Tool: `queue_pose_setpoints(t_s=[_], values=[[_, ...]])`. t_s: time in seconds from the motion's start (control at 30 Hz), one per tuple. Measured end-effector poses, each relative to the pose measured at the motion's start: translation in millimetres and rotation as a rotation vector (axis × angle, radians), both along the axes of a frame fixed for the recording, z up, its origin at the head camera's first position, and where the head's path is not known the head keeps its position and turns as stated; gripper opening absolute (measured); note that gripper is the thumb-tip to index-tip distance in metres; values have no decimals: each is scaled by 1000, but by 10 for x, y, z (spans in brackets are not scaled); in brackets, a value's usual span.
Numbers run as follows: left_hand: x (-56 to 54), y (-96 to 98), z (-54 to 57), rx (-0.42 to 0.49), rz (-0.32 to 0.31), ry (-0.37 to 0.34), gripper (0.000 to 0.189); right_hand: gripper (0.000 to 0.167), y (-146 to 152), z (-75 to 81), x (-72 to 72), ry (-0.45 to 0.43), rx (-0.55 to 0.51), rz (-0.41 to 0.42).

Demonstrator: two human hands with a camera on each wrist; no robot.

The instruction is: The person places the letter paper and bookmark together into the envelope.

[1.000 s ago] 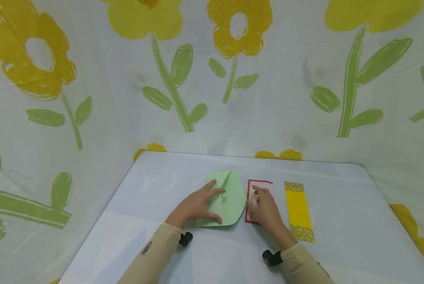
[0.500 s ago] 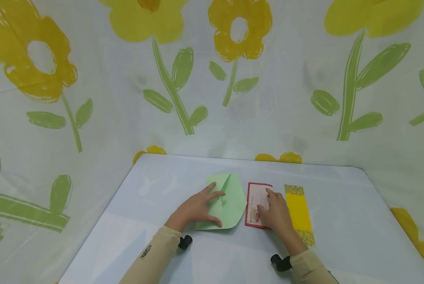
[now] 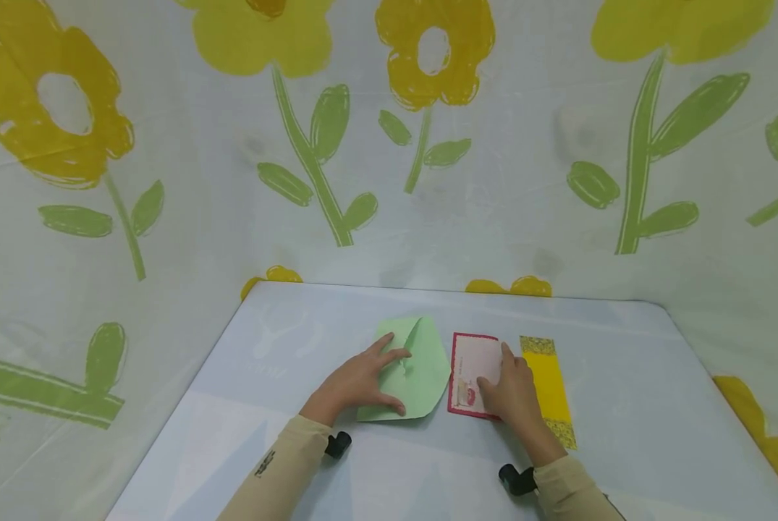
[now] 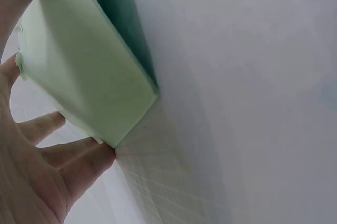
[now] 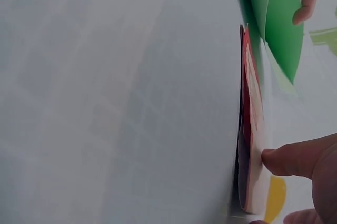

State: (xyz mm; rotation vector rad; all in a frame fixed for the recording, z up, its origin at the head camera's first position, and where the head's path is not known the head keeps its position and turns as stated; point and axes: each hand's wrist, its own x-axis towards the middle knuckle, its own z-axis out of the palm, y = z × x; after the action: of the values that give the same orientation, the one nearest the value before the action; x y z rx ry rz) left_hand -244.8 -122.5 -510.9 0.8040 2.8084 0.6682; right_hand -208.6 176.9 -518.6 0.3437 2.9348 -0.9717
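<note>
My left hand (image 3: 365, 376) lies with spread fingers on a pale green paper envelope (image 3: 430, 369), whose pointed flap faces right. In the left wrist view, the fingers reach along the edge of the envelope (image 4: 100, 77), which stands slightly off the table. To its right is a folded pinkish card (image 3: 472, 362) with a red border and a small printed picture. My right hand (image 3: 519, 391) is at the card's right side. Its thumb touches the face of the card (image 5: 254, 145) in the right wrist view, and the other fingertips are near the right edge, mostly hidden.
A yellow paper strip (image 3: 551, 391) with patterned gold ends lies just right of my right hand, partly covered by it. The pale table (image 3: 629, 391) meets a flower-printed cloth backdrop (image 3: 506, 217) at its far edge.
My right hand has moved rightward over the card, from its middle to its right edge, uncovering the printed face. My left hand and the envelope have stayed in place.
</note>
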Motion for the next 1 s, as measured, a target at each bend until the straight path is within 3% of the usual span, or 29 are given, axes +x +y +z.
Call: queue_pose_setpoints(t_s=[1.0], values=[[22, -12, 6, 18, 11, -8, 101, 99, 1, 6, -5, -6, -36, -4]])
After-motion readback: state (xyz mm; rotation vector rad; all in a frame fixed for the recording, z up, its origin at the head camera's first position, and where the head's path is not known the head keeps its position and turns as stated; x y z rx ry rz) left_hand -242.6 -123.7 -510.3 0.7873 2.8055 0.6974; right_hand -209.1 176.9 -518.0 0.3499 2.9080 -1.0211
